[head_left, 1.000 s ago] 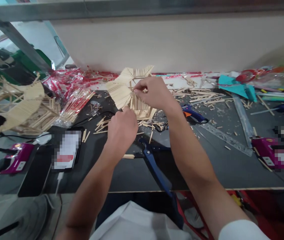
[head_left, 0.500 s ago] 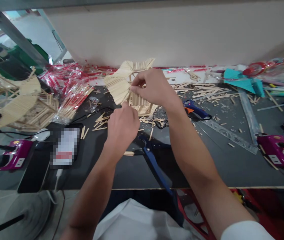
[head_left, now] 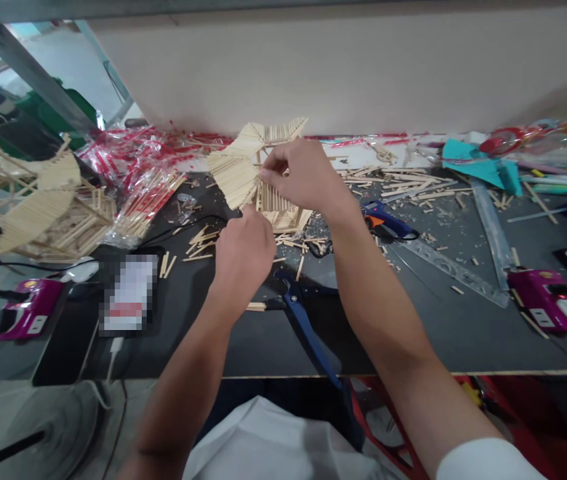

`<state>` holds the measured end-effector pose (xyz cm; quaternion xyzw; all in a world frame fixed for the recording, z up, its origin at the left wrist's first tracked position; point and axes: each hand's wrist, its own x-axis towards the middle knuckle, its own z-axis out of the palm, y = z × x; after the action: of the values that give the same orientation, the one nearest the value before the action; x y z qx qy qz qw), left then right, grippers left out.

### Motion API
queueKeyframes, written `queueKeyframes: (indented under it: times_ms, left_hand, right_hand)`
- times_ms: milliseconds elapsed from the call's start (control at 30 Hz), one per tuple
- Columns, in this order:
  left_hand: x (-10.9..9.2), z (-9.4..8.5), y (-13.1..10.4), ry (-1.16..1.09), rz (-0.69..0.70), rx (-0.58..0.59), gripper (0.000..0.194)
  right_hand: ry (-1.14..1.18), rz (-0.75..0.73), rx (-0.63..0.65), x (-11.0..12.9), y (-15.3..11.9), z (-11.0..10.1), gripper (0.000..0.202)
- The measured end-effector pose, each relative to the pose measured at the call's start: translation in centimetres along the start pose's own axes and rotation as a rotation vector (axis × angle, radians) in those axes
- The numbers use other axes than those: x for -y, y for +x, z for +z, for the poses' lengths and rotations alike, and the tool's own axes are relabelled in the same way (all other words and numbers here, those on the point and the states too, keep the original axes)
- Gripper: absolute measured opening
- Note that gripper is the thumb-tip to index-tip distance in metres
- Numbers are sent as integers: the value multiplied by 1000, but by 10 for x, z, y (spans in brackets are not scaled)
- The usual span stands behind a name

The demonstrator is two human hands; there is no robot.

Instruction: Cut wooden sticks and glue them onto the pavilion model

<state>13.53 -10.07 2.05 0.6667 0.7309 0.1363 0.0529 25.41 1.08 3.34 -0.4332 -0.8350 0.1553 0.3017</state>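
Observation:
A small model building [head_left: 236, 170] made of pale wooden sticks stands upright on the dark table, with a flared, slatted roof over a stick base. My left hand [head_left: 246, 245] is closed at the roof's near lower corner, thumb and fingertips against the model. Above and to its right, my right hand [head_left: 308, 175] makes a pinch at the roof's right edge, beside a gap between roof panels. Whatever lies between those fingertips is too small or hidden to make out. The right hand covers part of the model's right side.
Blue-handled cutters [head_left: 306, 327] lie in front of the model. To the right are a blue glue gun [head_left: 388, 220], clear ruler [head_left: 456, 270] and loose sticks [head_left: 413, 183]. At left are a phone [head_left: 128, 293], bagged sticks [head_left: 146, 200], a larger stick model [head_left: 38, 220] and a purple power strip [head_left: 30, 307].
Both hands keep almost the same grip and place at the model. The whole view has shifted very slightly, with items on the right appearing a little further left.

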Motion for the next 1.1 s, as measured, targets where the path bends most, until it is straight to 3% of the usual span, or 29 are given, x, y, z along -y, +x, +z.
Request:
queueKeyframes:
  times_ms: [600, 1100]
  left_hand:
    - [-3, 9, 1, -3, -3, -39, 37]
    - [-14, -3, 4, 76, -90, -7, 33]
  right_hand:
    - [-4, 5, -7, 0, 0, 3, 6]
    - [-32, 43, 19, 5, -2, 0, 5]
